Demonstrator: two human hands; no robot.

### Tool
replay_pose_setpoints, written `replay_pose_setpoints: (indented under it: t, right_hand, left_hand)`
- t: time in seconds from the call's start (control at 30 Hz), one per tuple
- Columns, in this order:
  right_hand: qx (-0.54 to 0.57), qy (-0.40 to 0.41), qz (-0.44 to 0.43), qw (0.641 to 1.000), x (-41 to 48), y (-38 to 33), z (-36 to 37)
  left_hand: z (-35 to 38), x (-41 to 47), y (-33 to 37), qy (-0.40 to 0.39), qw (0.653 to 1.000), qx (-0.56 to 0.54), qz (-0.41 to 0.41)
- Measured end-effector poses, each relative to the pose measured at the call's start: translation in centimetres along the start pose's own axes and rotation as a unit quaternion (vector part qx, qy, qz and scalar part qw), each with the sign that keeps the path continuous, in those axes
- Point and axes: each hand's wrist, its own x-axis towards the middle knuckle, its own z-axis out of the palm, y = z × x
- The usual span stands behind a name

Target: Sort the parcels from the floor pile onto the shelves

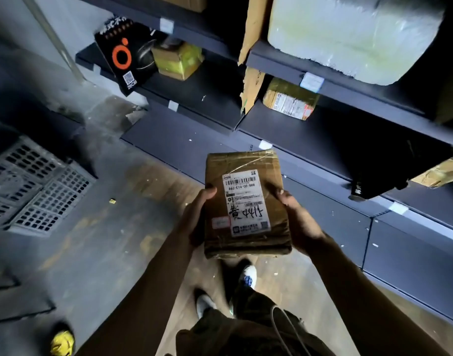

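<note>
A white shoe (247, 276) stands on the grey concrete floor (104, 253) directly under the held load. Above it, the brown tape-wrapped cardboard parcel (246, 244) is carried in the air in front of the person, label side up, not yet on any shelf. The left grip (199, 214) holds its left edge with the thumb on top; the right grip (297, 222) holds the right edge the same way. A white printed shipping label (247, 201) with a barcode and black handwriting covers much of the top face.

At lower left a crumpled yellow object (62, 343) lies on the floor. Further left sits a grey perforated plastic crate (35, 188).

Beyond the parcel run the dark blue-grey metal shelves (194, 98). On them are a black box with an orange ring (125, 57), leaning, just beside a yellow-green taped carton (178, 60). An upright brown cardboard sheet (253, 47) divides that bay from the next, where a small brown taped parcel with a white label (289, 98) lies. Above it rests a large pale plastic-wrapped bundle (348, 34).
</note>
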Motion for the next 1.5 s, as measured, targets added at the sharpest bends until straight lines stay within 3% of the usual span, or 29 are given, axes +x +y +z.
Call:
replay_pose_setpoints:
  t: [0.23,0.33,0.5,0.7,0.9,1.0,1.13,1.27,1.37,1.5]
  right_hand:
    - [0.002,-0.045,0.048,0.998,2.3,-1.6,-5.3]
    - [0.043,-0.006,0.093,0.995,3.1,-1.2,-9.0]
    - [0.110,0.095,0.054,0.988,4.8,-3.0,-11.9]
    - [0.241,0.275,0.008,0.931,7.3,-4.9,-14.1]
    - [0.307,0.342,-0.034,0.887,10.2,-6.9,-14.9]
    - [0.265,0.387,-0.024,0.883,12.0,-8.0,-16.1]
    - [0.211,0.436,0.015,0.875,14.2,-7.6,-17.7]
    - [0.261,0.504,0.041,0.822,15.9,-7.7,-18.2]
    - [0.303,0.504,-0.032,0.808,17.8,-8.4,-18.4]
    - [0.338,0.491,-0.097,0.797,19.8,-10.1,-19.6]
  left_hand:
    - [4.1,8.3,2.5,0.013,1.000,0.008,-0.004]
    - [6.6,11.6,3.7,0.020,0.998,0.051,-0.013]
    - [12.3,16.0,4.3,0.031,0.994,0.089,-0.059]
    - [16.9,21.2,2.8,-0.057,0.973,0.198,-0.103]
    - [20.5,25.0,3.2,-0.042,0.940,0.304,-0.147]
    - [21.7,27.2,3.4,-0.027,0.930,0.338,-0.143]
    - [22.3,29.4,3.0,-0.017,0.926,0.354,-0.127]
    - [23.0,30.6,2.9,0.001,0.932,0.352,-0.080]
    - [24.2,31.9,2.6,0.029,0.953,0.296,-0.052]
    - [26.6,33.9,3.1,0.010,0.966,0.257,-0.040]
